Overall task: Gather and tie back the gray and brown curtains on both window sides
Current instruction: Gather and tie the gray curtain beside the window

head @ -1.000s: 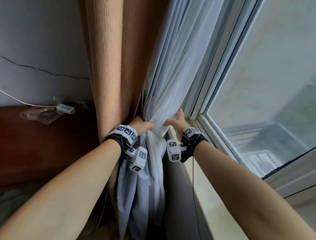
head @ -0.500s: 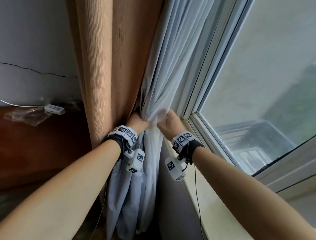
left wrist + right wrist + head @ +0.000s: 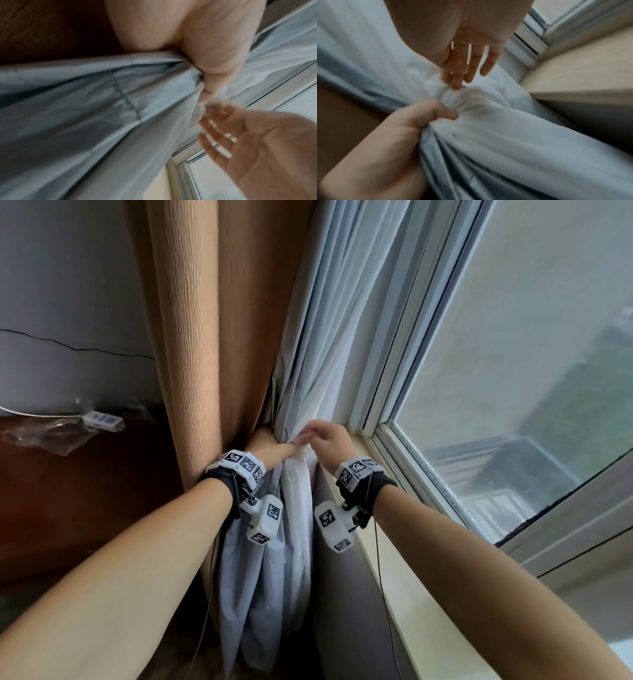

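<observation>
Gray curtain [image 3: 301,392] is bunched in the left hand [image 3: 274,448], whose fingers curl tight round the gathered folds, the brown curtain [image 3: 212,337] just behind its wrist. Beside it the right hand [image 3: 325,440] hovers with fingers spread — holding nothing. Best to keep that left grip firm and sweep stray folds inward — brown cloth too — before tying.

- Gray curtain [image 3: 318,344]: thin pale cloth hanging just beside the window frame, its folds drawn in to a tight bunch at sill height, then falling loose below; a stitched seam crosses it in the left wrist view
- Brown curtain [image 3: 191,337]: thicker ribbed tan cloth hanging in tall folds, touching the gray one on its left, against the wall
</observation>
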